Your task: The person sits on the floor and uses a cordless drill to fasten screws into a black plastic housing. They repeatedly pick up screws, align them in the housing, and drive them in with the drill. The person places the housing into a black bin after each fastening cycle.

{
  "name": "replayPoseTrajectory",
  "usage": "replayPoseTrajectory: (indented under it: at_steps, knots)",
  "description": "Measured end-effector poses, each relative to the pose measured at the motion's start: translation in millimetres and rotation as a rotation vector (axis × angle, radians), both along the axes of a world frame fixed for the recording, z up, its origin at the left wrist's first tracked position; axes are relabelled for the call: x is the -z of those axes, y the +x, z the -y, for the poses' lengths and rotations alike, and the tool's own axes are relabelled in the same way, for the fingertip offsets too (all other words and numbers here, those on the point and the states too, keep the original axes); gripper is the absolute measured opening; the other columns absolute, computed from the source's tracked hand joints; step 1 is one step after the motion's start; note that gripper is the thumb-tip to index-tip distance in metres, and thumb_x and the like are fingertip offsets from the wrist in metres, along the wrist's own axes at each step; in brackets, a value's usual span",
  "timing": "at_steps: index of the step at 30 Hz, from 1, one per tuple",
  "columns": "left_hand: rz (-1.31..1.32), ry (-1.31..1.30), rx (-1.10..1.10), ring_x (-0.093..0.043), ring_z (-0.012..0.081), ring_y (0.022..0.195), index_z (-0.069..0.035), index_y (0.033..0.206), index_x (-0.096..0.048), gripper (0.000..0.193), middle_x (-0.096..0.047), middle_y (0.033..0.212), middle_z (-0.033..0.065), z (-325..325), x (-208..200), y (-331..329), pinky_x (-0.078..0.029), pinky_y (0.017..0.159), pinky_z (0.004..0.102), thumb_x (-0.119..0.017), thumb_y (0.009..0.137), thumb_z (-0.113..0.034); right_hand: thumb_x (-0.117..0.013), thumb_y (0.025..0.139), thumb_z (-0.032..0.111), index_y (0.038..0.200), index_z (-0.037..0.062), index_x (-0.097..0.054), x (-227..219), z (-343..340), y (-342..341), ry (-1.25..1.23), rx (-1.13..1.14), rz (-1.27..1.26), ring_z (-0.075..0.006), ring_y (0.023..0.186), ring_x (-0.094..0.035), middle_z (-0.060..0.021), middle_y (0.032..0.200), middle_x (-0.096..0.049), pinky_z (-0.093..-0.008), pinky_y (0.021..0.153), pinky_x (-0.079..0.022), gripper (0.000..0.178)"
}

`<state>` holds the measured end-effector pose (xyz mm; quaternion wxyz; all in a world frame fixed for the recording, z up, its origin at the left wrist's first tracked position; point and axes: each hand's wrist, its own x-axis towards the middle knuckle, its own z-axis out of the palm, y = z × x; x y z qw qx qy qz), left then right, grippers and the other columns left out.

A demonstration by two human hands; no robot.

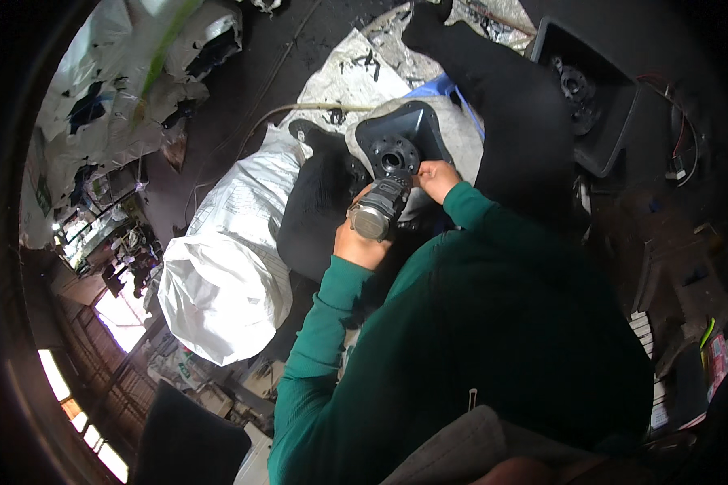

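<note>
Dark green sleeves (314,322), black trousers (526,121)

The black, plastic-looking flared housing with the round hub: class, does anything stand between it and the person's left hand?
Yes: the dark grey cylindrical power tool, held in the left hand, lies between, its front end toward the housing's round hub. Nothing else visible does.

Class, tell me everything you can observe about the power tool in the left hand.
The power tool has a dark grey body and a broad, rounded, silvery end, metallic in look, nearest the camera. It slants away from the wearer, its far end directed toward the round collar of the black part. The left hand holds it, partly hidden beneath it. Whether its tip touches the collar, or it is running, cannot be told.
</note>
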<state>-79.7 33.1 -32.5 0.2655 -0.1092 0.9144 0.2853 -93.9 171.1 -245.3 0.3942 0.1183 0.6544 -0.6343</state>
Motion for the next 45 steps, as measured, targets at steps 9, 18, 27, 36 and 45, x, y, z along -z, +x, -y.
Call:
replayPoseTrajectory:
  at_steps: [9, 18, 27, 36, 45]
  knots:
    - [-0.275, 0.145, 0.103, -0.063, 0.0275, 0.104, -0.005, 0.128, -0.049, 0.058, -0.062, 0.116, 0.0144, -3, -44, 53, -0.05, 0.089, 0.0334, -0.067, 0.073, -0.009, -0.059, 0.089, 0.023, 0.116, 0.0059, -0.058, -27, -33, -6, -0.255, 0.206, 0.477, -0.0175, 0.079, -0.06, -0.0056, 0.103, -0.063, -0.0367, 0.072, -0.055, 0.032]
    - [-0.311, 0.233, 0.132, -0.061, 0.0277, 0.107, -0.002, 0.126, -0.051, 0.058, -0.061, 0.117, 0.0154, 1, -42, 92, -0.048, 0.09, 0.0335, -0.069, 0.071, -0.008, -0.04, 0.095, 0.02, 0.131, -0.004, -0.045, -89, -65, 16, -1.045, 0.242, 0.651, -0.025, 0.115, -0.057, -0.0164, 0.126, -0.056, -0.0401, 0.089, -0.052, 0.044]
    - [-0.278, 0.219, 0.04, -0.061, 0.0277, 0.106, -0.004, 0.124, -0.053, 0.055, -0.062, 0.114, 0.014, 12, -55, 99, -0.048, 0.09, 0.0349, -0.069, 0.071, -0.007, -0.044, 0.094, 0.022, 0.132, -0.0048, -0.045, -114, -54, 13, -0.945, 0.056, 0.6, -0.0194, 0.092, -0.064, -0.0194, 0.126, -0.055, -0.0384, 0.088, -0.053, 0.047]
    - [-0.237, 0.248, -0.008, -0.061, 0.0243, 0.105, -0.002, 0.125, -0.051, 0.06, -0.062, 0.113, 0.0125, 21, -70, 102, -0.047, 0.091, 0.0338, -0.072, 0.069, -0.005, -0.056, 0.092, 0.009, 0.126, -0.0025, -0.051, -114, -59, 10, -0.858, 0.061, 0.509, -0.0179, 0.099, -0.063, -0.0123, 0.112, -0.062, -0.0339, 0.09, -0.054, 0.036]
    - [-0.22, 0.23, 0.091, -0.062, 0.0227, 0.098, -0.004, 0.116, -0.06, 0.047, -0.065, 0.105, 0.0103, 39, -69, 97, -0.048, 0.087, 0.0353, -0.073, 0.07, -0.006, -0.061, 0.09, 0.011, 0.112, 0.0003, -0.056, -99, -66, 1, -0.81, -0.065, 0.502, -0.0142, 0.089, -0.066, -0.0099, 0.103, -0.064, -0.027, 0.078, -0.059, 0.025]
